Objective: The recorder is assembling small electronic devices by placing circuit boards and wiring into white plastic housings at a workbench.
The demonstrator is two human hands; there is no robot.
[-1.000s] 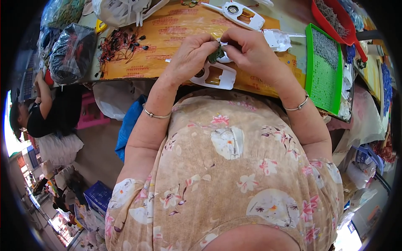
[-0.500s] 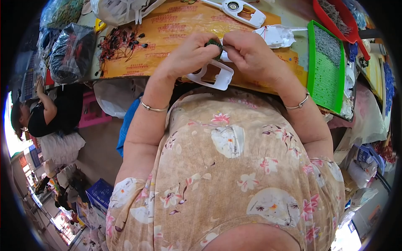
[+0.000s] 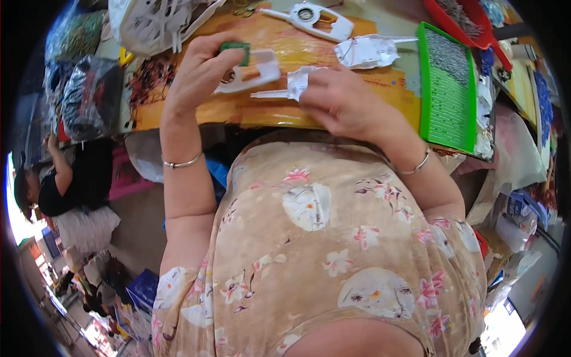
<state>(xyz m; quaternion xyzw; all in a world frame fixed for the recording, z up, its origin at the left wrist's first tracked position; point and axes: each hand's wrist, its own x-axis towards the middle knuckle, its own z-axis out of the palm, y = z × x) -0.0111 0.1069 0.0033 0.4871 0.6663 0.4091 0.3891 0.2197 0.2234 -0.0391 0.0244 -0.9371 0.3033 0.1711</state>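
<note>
My left hand [image 3: 199, 77] pinches a small green circuit board [image 3: 237, 53] between thumb and fingers, over the left part of the table. Partly under that hand is a white plastic frame [image 3: 267, 66] with a large opening; whether the hand also grips it, I cannot tell. My right hand [image 3: 345, 104], slightly blurred, has its fingers closed over the right end of a white plastic casing half [image 3: 295, 84]. That casing's thin stem points left, toward the frame. Beyond the right hand lies another white casing half [image 3: 367, 52] with a thin stem.
A white casing with a round part [image 3: 306, 15] lies at the far side. Right of the hands stand a green tray [image 3: 423, 89] of small metal pieces and a red scoop [image 3: 493, 38]. To the left are tangled red-black wires [image 3: 151, 80] and bagged goods [image 3: 92, 98]. Another person [image 3: 74, 178] sits left.
My hands have parted. The left has moved left with the circuit board, and the white frame has shifted left too. My right hand is now over the white casing half.
</note>
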